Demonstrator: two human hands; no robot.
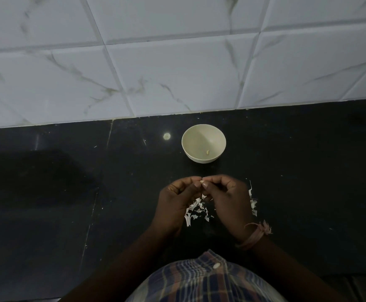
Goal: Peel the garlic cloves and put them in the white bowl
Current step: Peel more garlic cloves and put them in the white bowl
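One garlic clove (202, 182) is pinched between the fingertips of both hands above the middle of the black counter (68, 192). The left hand (178, 198) and the right hand (226, 197) meet at their curled fingertips around it. Beneath them, white peel scraps (196, 211) lie scattered on the counter. Beyond the hands, toward the back edge by the tiled wall (177, 62), stands the white bowl (203, 143) with one peeled clove (208, 152) in it. A thread band (255, 235) circles the right wrist.

Clove (267, 182) mostly hidden btwn hands (201, 192)
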